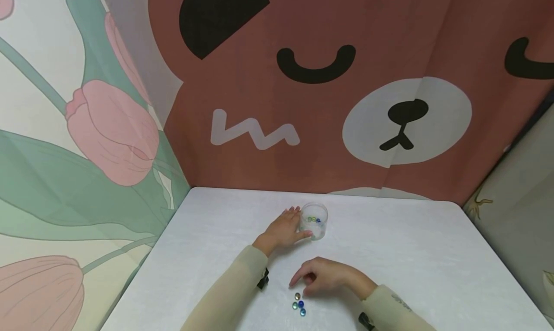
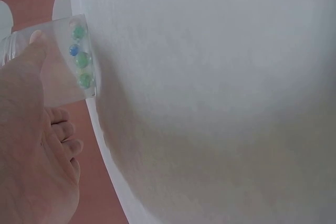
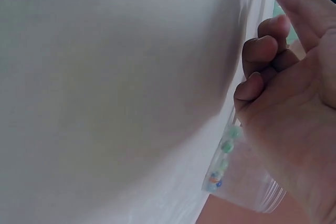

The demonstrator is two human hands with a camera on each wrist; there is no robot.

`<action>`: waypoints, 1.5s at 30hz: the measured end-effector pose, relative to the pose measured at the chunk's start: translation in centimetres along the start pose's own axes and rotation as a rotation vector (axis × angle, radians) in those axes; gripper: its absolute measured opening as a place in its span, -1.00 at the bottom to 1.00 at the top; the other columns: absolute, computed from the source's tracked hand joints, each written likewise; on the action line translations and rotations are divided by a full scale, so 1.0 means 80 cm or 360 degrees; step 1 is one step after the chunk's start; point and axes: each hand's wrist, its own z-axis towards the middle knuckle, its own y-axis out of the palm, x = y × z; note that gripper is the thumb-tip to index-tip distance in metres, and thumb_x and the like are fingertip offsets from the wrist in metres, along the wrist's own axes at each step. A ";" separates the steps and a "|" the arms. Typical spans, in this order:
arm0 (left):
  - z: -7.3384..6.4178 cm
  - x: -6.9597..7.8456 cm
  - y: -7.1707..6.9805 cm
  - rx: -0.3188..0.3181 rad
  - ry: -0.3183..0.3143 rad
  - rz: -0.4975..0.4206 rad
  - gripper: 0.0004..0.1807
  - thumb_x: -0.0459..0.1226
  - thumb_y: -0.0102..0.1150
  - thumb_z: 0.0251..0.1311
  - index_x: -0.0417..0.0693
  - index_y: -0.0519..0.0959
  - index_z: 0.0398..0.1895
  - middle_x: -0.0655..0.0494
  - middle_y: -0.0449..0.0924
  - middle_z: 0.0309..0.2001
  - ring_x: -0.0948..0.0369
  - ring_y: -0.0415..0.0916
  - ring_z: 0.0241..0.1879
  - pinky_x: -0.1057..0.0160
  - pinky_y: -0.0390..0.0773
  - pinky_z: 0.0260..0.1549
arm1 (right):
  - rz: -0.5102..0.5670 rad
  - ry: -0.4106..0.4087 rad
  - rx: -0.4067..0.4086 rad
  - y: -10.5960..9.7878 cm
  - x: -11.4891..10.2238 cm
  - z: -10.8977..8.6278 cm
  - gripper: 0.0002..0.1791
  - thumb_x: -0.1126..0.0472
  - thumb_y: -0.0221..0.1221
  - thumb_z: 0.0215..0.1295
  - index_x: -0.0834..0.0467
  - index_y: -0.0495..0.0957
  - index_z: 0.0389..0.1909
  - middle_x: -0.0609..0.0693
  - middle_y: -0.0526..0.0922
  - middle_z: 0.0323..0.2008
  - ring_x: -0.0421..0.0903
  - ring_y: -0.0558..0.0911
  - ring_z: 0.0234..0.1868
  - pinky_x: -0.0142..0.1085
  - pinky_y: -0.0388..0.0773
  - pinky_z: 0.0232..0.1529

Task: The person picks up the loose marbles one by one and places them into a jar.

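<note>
A clear plastic jar point(image 1: 314, 231) stands upright towards the back of the table, with several green and blue marbles point(image 2: 81, 59) at its bottom. My left hand point(image 1: 283, 229) rests against the jar's left side, fingers extended and thumb across its front. Nearer to me lie several loose glass marbles: an amber one point(image 1: 297, 296), a dark blue one point(image 1: 300, 304), a greenish one point(image 1: 295, 305) and a light blue one point(image 1: 302, 312). My right hand point(image 1: 331, 276) hovers just beyond them, index finger and thumb apart, the other fingers curled. Nothing shows between its fingers.
A white table point(image 1: 415, 254) carries all of this. Behind it hangs a brown bear-print cloth point(image 1: 320, 162), and a tulip-print cloth point(image 1: 117, 129) covers the left side. A grey surface point(image 1: 523, 191) borders the right.
</note>
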 end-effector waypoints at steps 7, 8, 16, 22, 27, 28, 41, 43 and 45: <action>-0.001 0.000 -0.001 -0.0007 -0.0008 -0.0016 0.03 0.40 -0.22 0.37 -0.23 0.11 0.58 -0.06 0.02 0.60 0.06 -0.08 0.60 0.20 -0.11 0.59 | -0.0156 0.0046 -0.0018 0.005 -0.006 0.007 -0.65 0.33 0.39 0.17 -0.02 0.76 -0.02 -0.34 0.38 -0.50 -0.49 0.34 -0.46 -0.59 0.38 -0.34; -0.001 0.000 -0.002 -0.0011 -0.0010 -0.0017 0.03 0.40 -0.22 0.38 -0.23 0.11 0.58 -0.06 0.02 0.61 0.07 -0.08 0.60 0.20 -0.12 0.59 | -0.0170 0.0056 -0.0020 0.005 -0.007 0.008 -0.65 0.33 0.39 0.16 -0.03 0.76 -0.02 -0.34 0.39 -0.50 -0.48 0.34 -0.46 -0.59 0.38 -0.33; -0.002 0.001 -0.003 -0.0014 -0.0010 -0.0026 0.03 0.40 -0.21 0.38 -0.23 0.09 0.58 -0.05 0.01 0.61 0.07 -0.09 0.60 0.20 -0.13 0.59 | -0.0240 0.0093 -0.0056 0.006 -0.014 0.013 -0.65 0.33 0.40 0.14 -0.06 0.77 -0.06 -0.31 0.41 -0.49 -0.48 0.34 -0.46 -0.59 0.38 -0.30; -0.001 0.000 -0.001 0.0017 0.0004 -0.0035 0.03 0.39 -0.17 0.37 -0.25 0.13 0.57 -0.08 0.06 0.59 0.05 -0.04 0.59 0.19 -0.09 0.58 | -0.0222 0.0118 -0.0064 0.005 -0.017 0.014 -0.68 0.33 0.40 0.14 -0.04 0.79 -0.09 -0.28 0.43 -0.48 -0.48 0.34 -0.45 -0.59 0.39 -0.32; -0.001 -0.001 -0.001 0.0016 0.0006 -0.0029 0.03 0.39 -0.18 0.37 -0.25 0.13 0.56 -0.08 0.06 0.59 0.05 -0.04 0.59 0.19 -0.09 0.58 | -0.0177 0.0124 -0.0066 0.005 -0.015 0.014 -0.72 0.33 0.40 0.16 -0.01 0.79 -0.12 -0.28 0.44 -0.47 -0.47 0.34 -0.46 -0.58 0.39 -0.35; -0.001 -0.001 -0.001 0.0012 0.0004 -0.0030 0.03 0.39 -0.18 0.37 -0.25 0.13 0.57 -0.07 0.06 0.59 0.06 -0.05 0.59 0.20 -0.10 0.59 | -0.0176 0.0118 -0.0066 0.006 -0.014 0.014 -0.73 0.33 0.40 0.17 -0.01 0.79 -0.12 -0.28 0.45 -0.47 -0.48 0.34 -0.46 -0.58 0.40 -0.35; -0.001 0.001 -0.003 0.0019 0.0007 -0.0014 0.02 0.39 -0.22 0.38 -0.23 0.12 0.57 -0.06 0.06 0.59 0.06 -0.05 0.59 0.20 -0.11 0.58 | -0.0185 0.0034 -0.0041 0.010 -0.011 0.014 -0.81 0.27 0.43 0.18 -0.01 0.79 -0.19 -0.30 0.46 -0.47 -0.51 0.35 -0.43 -0.60 0.44 -0.33; -0.001 0.000 -0.002 0.0017 0.0004 -0.0013 0.02 0.40 -0.22 0.38 -0.23 0.12 0.57 -0.06 0.05 0.59 0.06 -0.05 0.59 0.20 -0.11 0.58 | -0.0183 0.0017 -0.0038 0.010 -0.009 0.013 -0.81 0.26 0.43 0.19 0.00 0.79 -0.19 -0.30 0.46 -0.47 -0.51 0.36 -0.43 -0.60 0.44 -0.33; -0.001 0.000 -0.002 0.0016 0.0002 -0.0014 0.02 0.39 -0.22 0.38 -0.23 0.12 0.57 -0.06 0.05 0.60 0.06 -0.06 0.60 0.20 -0.11 0.59 | -0.0183 0.0006 -0.0034 0.010 -0.008 0.013 -0.82 0.26 0.43 0.18 -0.01 0.79 -0.19 -0.29 0.47 -0.46 -0.51 0.36 -0.42 -0.60 0.44 -0.32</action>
